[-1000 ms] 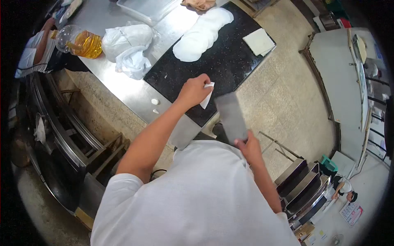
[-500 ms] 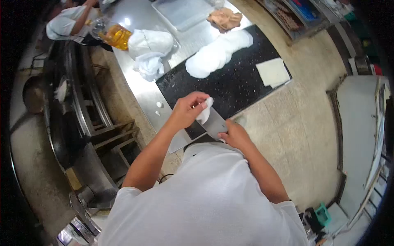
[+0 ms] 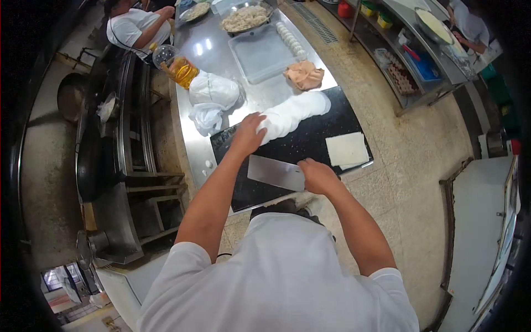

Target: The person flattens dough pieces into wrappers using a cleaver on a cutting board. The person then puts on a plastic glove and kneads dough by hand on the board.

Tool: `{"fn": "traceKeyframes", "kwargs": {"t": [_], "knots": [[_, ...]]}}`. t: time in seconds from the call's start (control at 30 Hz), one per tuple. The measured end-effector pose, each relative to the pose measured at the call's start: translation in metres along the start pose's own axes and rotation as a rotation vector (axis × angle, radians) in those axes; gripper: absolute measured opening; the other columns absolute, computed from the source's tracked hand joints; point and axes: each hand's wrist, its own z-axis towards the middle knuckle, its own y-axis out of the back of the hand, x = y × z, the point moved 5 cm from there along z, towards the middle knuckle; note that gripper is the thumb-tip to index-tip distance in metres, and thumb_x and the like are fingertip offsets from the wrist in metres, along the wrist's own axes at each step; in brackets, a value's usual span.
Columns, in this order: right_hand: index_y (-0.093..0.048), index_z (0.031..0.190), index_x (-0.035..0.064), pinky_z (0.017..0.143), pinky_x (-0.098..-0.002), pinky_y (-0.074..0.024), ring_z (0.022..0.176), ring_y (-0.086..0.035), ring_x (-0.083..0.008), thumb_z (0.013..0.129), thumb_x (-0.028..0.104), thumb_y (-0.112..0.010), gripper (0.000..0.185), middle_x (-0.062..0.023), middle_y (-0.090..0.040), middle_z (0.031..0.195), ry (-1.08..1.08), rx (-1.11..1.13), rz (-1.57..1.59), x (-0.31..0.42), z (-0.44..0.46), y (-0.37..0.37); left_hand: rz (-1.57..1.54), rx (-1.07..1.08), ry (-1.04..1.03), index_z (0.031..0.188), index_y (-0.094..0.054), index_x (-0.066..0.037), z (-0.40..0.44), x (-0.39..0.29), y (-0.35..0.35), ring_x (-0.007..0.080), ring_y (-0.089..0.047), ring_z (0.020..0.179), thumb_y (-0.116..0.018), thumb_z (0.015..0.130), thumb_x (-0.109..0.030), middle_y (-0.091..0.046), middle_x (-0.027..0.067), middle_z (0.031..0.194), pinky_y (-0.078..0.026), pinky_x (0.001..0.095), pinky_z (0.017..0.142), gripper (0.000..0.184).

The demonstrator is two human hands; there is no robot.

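Note:
My left hand (image 3: 248,134) touches the near end of an overlapping row of thin white rounds (image 3: 296,113) on the black board (image 3: 310,145); its fingers are apart, and whether they pinch a round is unclear. My right hand (image 3: 319,176) is closed round the handle of a broad cleaver (image 3: 275,172), whose blade lies flat over the board's near part, pointing left. White square sheets (image 3: 347,150) are stacked at the board's right edge. Small white lumps (image 3: 208,164) sit on the steel table left of the board.
On the steel table (image 3: 213,48) are an oil bottle (image 3: 181,70), a white plastic bag (image 3: 214,91), a clear tray (image 3: 261,55), a brown cloth (image 3: 303,75) and a heaped bowl (image 3: 245,18). One person (image 3: 135,26) is at the upper left, another (image 3: 469,26) at the upper right.
My left hand has moved from the cleaver blade up to the white rounds, and the white piece it held is no longer seen there. The cleaver now lies nearly level. The view has shifted.

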Motion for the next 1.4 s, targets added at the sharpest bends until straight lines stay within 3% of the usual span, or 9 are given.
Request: {"fn": "traceKeyframes", "kwargs": {"t": [0.17, 0.3, 0.53, 0.73, 0.83, 0.97, 1.03, 1.17, 1.4], "knots": [[-0.063, 0.111, 0.0011, 0.088, -0.0498, -0.0527, 0.103, -0.063, -0.0402, 0.079, 0.002, -0.062, 0.032, -0.0187, -0.063, 0.11, 0.07, -0.036, -0.114, 0.011, 0.036, 0.003, 0.105, 0.192, -0.16, 0.141, -0.053, -0.009, 0.056, -0.027, -0.03, 0.0455, -0.038, 0.141, -0.062, 0.095, -0.025, -0.042, 0.0176, 0.155, -0.034, 0.0503, 0.116, 0.05], [-0.064, 0.114, 0.001, 0.092, -0.05, -0.0494, 0.106, -0.058, -0.0399, 0.078, 0.002, -0.064, 0.035, -0.0192, -0.061, 0.11, 0.043, -0.158, -0.038, 0.005, 0.043, 0.019, 0.265, 0.381, -0.251, 0.148, -0.045, -0.008, 0.081, -0.016, -0.073, 0.044, -0.035, 0.144, -0.055, 0.098, -0.034, -0.037, 0.0171, 0.158, -0.031, 0.0537, 0.116, 0.057], [-0.061, 0.118, 0.0004, 0.097, -0.0488, -0.0444, 0.11, -0.056, -0.0419, 0.08, 0.009, -0.072, 0.04, -0.0223, -0.06, 0.113, -0.062, -0.601, 0.02, -0.06, 0.107, 0.087, 0.138, 0.304, -0.238, 0.135, -0.056, -0.005, 0.067, -0.023, -0.059, 0.0388, -0.045, 0.137, -0.054, 0.099, -0.031, -0.048, 0.017, 0.15, -0.033, 0.0534, 0.114, 0.045], [-0.06, 0.125, 0.0049, 0.099, -0.0515, -0.0442, 0.114, -0.056, -0.042, 0.089, 0.025, -0.068, 0.042, -0.0216, -0.061, 0.118, -0.15, -0.57, -0.204, -0.082, 0.186, 0.112, 0.1, 0.27, -0.281, 0.111, -0.068, -0.003, 0.073, -0.024, -0.056, 0.0335, -0.054, 0.127, -0.063, 0.09, -0.021, -0.06, 0.0137, 0.134, -0.042, 0.0461, 0.107, 0.028], [-0.058, 0.129, 0.007, 0.099, -0.0516, -0.0444, 0.117, -0.057, -0.0376, 0.089, 0.029, -0.068, 0.047, -0.0187, -0.062, 0.12, -0.336, -0.171, -0.209, -0.085, 0.203, 0.116, 0.09, 0.223, -0.404, 0.117, -0.067, -0.003, 0.07, -0.022, -0.052, 0.0338, -0.054, 0.128, -0.06, 0.091, -0.019, -0.061, 0.0111, 0.134, -0.043, 0.0454, 0.107, 0.031], [-0.06, 0.125, 0.0065, 0.097, -0.0527, -0.0455, 0.117, -0.057, -0.0363, 0.088, 0.029, -0.069, 0.044, -0.0181, -0.062, 0.122, -0.284, -0.241, -0.249, -0.096, 0.208, 0.11, 0.069, 0.27, -0.433, 0.118, -0.066, -0.004, 0.078, -0.02, -0.043, 0.0316, -0.055, 0.126, -0.058, 0.091, -0.018, -0.062, 0.0097, 0.128, -0.044, 0.0437, 0.104, 0.032], [-0.063, 0.121, 0.0066, 0.096, -0.054, -0.0454, 0.118, -0.058, -0.0362, 0.087, 0.03, -0.071, 0.042, -0.0173, -0.062, 0.125, -0.357, -0.184, -0.201, -0.093, 0.21, 0.118, 0.113, 0.393, -0.436, 0.116, -0.065, -0.005, 0.087, -0.024, -0.048, 0.0288, -0.059, 0.113, -0.055, 0.091, -0.017, -0.063, 0.0082, 0.112, -0.048, 0.0414, 0.095, 0.03], [-0.065, 0.108, 0.0075, 0.096, -0.0528, -0.0456, 0.114, -0.059, -0.0383, 0.083, 0.025, -0.074, 0.032, -0.0147, -0.066, 0.118, -0.309, -0.261, -0.155, -0.09, 0.213, 0.125, 0.087, 0.241, -0.396, 0.102, -0.065, -0.005, 0.096, -0.019, -0.048, 0.0261, -0.058, 0.096, -0.055, 0.089, -0.016, -0.058, 0.0081, 0.094, -0.049, 0.0401, 0.083, 0.02], [-0.066, 0.102, 0.0086, 0.093, -0.0543, -0.0449, 0.11, -0.059, -0.0348, 0.084, 0.026, -0.075, 0.027, -0.0136, -0.064, 0.11, -0.296, -0.254, -0.205, -0.099, 0.21, 0.116, 0.149, 0.314, -0.41, 0.087, -0.063, -0.007, 0.107, -0.02, -0.045, 0.0264, -0.059, 0.096, -0.054, 0.088, -0.016, -0.06, 0.0079, 0.093, -0.049, 0.0412, 0.083, 0.012]]}}
